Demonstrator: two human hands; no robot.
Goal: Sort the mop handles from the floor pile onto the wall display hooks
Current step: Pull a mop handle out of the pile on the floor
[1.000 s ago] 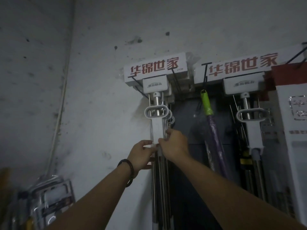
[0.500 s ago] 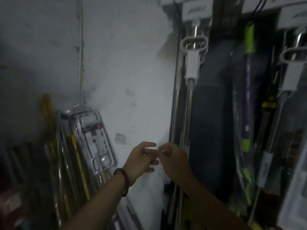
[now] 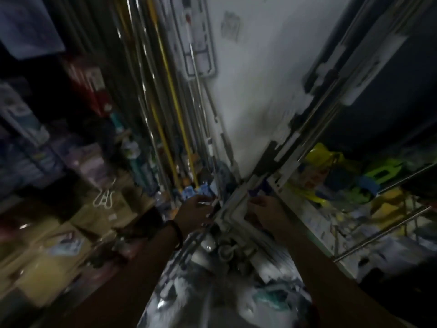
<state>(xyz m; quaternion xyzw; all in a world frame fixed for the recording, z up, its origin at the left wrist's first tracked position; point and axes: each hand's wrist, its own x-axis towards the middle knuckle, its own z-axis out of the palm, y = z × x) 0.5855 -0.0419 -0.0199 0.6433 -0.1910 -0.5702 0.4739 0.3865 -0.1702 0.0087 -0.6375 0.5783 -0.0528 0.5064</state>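
Note:
The view is blurred and tilted steeply down. Several steel mop handles (image 3: 307, 129) hang along the white wall, and they end in a white plastic frame (image 3: 233, 210) low between my hands. My left hand (image 3: 196, 213), with a dark band on its wrist, is at the left side of these handles; its grip is too blurred to read. The fingertips of my right hand (image 3: 264, 209) pinch the right edge of the white frame. Below my hands a pile of white and grey mop parts (image 3: 222, 252) lies on the floor.
Yellow and silver poles (image 3: 170, 95) lean against the wall at the left, above blue mop heads (image 3: 191, 191). Cardboard boxes (image 3: 47, 263) cover the floor at the far left. A wire rack (image 3: 378, 235) with yellow and green goods stands to the right.
The view has swung from the wall hooks down to the floor. Both hands have slid down the hanging handles to their lower ends.

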